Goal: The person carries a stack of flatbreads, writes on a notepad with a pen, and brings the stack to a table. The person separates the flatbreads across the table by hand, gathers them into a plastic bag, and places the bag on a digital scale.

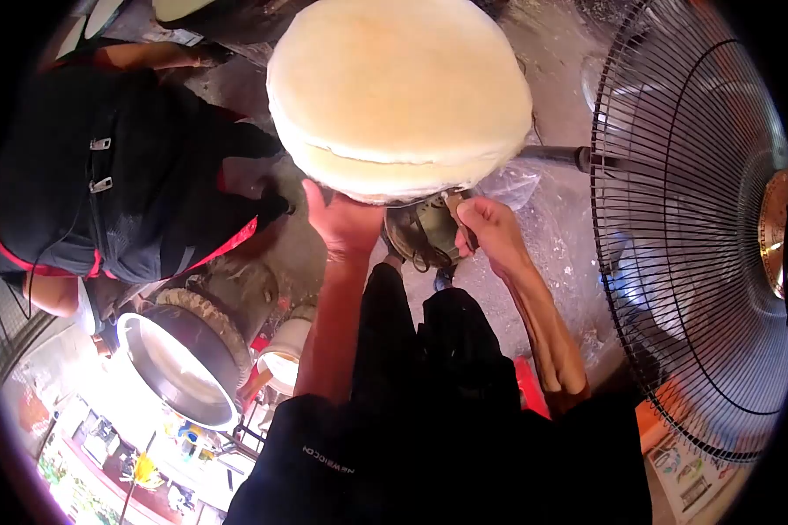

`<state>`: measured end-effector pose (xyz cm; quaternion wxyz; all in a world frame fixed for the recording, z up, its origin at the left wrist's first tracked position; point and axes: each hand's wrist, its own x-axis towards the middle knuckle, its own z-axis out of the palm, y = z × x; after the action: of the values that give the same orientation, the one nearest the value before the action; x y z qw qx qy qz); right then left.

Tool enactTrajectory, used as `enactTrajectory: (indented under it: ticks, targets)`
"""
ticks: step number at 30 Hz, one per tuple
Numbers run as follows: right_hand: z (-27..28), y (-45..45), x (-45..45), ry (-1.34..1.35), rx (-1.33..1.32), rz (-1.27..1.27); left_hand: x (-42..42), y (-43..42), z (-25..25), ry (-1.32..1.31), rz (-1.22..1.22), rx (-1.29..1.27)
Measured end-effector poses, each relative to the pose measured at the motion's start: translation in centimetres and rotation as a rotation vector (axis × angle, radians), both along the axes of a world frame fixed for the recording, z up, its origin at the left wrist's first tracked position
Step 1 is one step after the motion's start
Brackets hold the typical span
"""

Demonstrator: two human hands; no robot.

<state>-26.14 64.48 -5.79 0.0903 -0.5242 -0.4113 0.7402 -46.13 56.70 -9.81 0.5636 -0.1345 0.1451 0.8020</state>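
A large, round, cream-coloured pad (398,83), thick and domed, fills the top middle of the head view. A crease runs along its near side. At its near left edge is my left hand (346,223), thumb apart and pointing up, with the fingers hidden beneath the pad as if bearing it. Just beyond the near right edge, my right hand (490,229) is closed on a short brown handle-like piece (457,214). Whether that piece joins the pad cannot be made out. Below the pad, a dark round object (416,234) with cords shows in part.
A big black fan guard (674,201) stands close on my right. To the left, a person in black clothes (123,175) bends over. A metal basin (175,372) and a white bucket (284,354) are at the lower left. Clear plastic (510,185) lies on the floor.
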Motion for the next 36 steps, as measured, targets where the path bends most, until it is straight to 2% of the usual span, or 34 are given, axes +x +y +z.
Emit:
enactTrajectory:
  ticks: [2,4,5,7,8,11,12,14,17,20,23,25,27,28,29,32,33,35,36]
  targets:
    - [-2.7,-0.3,1.0,-0.018,-0.011,0.007,-1.1,0.3,0.3,0.077,-0.023,-0.071]
    - [-5.8,-0.4,2.3,-0.191,0.437,0.229,-1.5,0.4,0.1,0.161,-0.035,-0.188]
    - [-6.6,0.1,2.8,-0.191,0.431,0.218,-1.6,0.4,0.0,0.164,-0.046,-0.192]
    - [-6.7,2.3,2.7,-0.038,-0.175,-0.347,-1.9,0.6,0.2,0.207,-0.016,-0.203]
    - [-7.2,3.7,3.2,0.116,-0.206,-0.361,-2.2,0.5,0.0,0.098,-0.025,-0.232]
    - [-7.4,6.9,2.8,0.398,-0.336,-0.602,-2.4,1.0,-0.2,0.063,-0.015,-0.214]
    - [-7.6,7.8,2.4,0.401,-0.335,-0.606,-2.5,1.2,-0.2,0.071,-0.024,-0.195]
    - [-7.7,9.0,1.7,0.580,-0.366,-0.740,-2.5,1.5,-0.2,0.093,-0.020,-0.187]
    - [-8.3,9.8,1.0,0.583,-0.380,-0.830,-2.8,1.4,-0.3,0.150,-0.019,-0.207]
    - [-6.0,10.2,0.2,0.598,-0.375,-0.896,-3.4,1.4,-0.6,0.202,-0.016,-0.225]
    - [-6.2,11.3,0.4,0.752,-0.405,-0.813,-4.1,0.8,-2.2,0.217,-0.017,-0.228]
    - [-5.7,11.9,-0.2,0.720,-0.350,-0.768,-4.4,0.9,-2.2,0.222,-0.010,-0.224]
    - [-5.1,12.7,-0.7,0.743,-0.414,-0.738,-4.9,1.0,-2.1,0.204,0.054,-0.302]
    - [-6.0,13.0,-0.4,0.782,-0.391,-0.633,-5.2,1.0,-2.2,0.206,0.053,-0.307]
    - [-6.4,13.4,-0.4,0.783,-0.396,-0.636,-5.6,1.2,-2.3,0.174,0.059,-0.363]
    - [-5.9,14.7,-0.8,0.580,-0.255,-0.601,-6.3,1.6,-2.0,0.140,0.037,-0.386]
    - [-6.2,15.1,-0.8,0.579,-0.257,-0.599,-6.5,1.6,-1.9,0.136,0.006,-0.360]
    - [-6.9,15.9,-0.4,0.581,-0.021,-0.505,-6.6,1.5,-2.3,0.168,0.013,-0.349]
    - [-6.5,16.1,-0.4,0.566,-0.039,-0.498,-6.8,1.5,-2.6,0.202,0.019,-0.335]
